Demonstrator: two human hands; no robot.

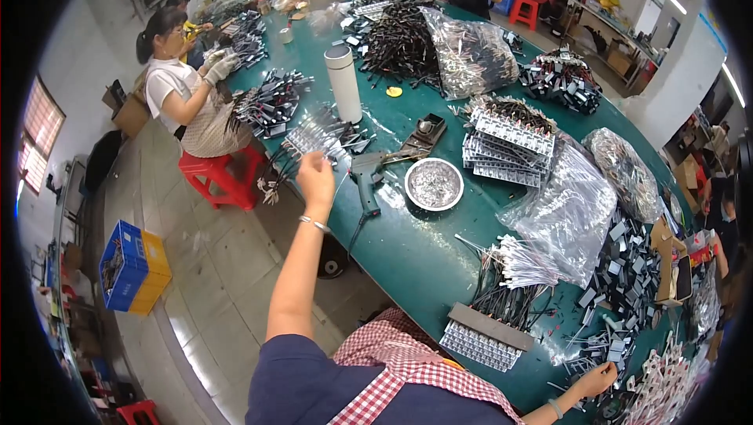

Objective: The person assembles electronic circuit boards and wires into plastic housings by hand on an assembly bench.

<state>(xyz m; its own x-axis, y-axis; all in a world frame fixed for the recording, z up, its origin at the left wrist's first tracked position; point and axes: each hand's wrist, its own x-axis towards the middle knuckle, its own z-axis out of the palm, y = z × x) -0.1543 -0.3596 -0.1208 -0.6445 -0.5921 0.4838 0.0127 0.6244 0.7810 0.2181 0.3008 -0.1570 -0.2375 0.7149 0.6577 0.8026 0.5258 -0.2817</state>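
My left hand [315, 179] is raised at the left edge of the green table [400, 248], fingers drawn together; what they hold, if anything, is too small to make out. Just beyond it lies a pile of grey parts with thin wires [320, 135]. Beside this hand a green soldering gun [366, 186] rests on the table, its cord hanging over the edge. My right hand [596, 380] is far to the right, fingertips pinched at a heap of small black parts with leads [620, 346]. Whatever is between those fingers is hidden.
A steel bowl of silvery scraps [434, 184], a white flask [342, 84] and stacked metal racks [510, 143] stand mid-table. A plastic bag [561, 205] and a slotted rack [480, 344] lie nearer. A co-worker in gloves [184, 84] sits on a red stool [223, 170] at left.
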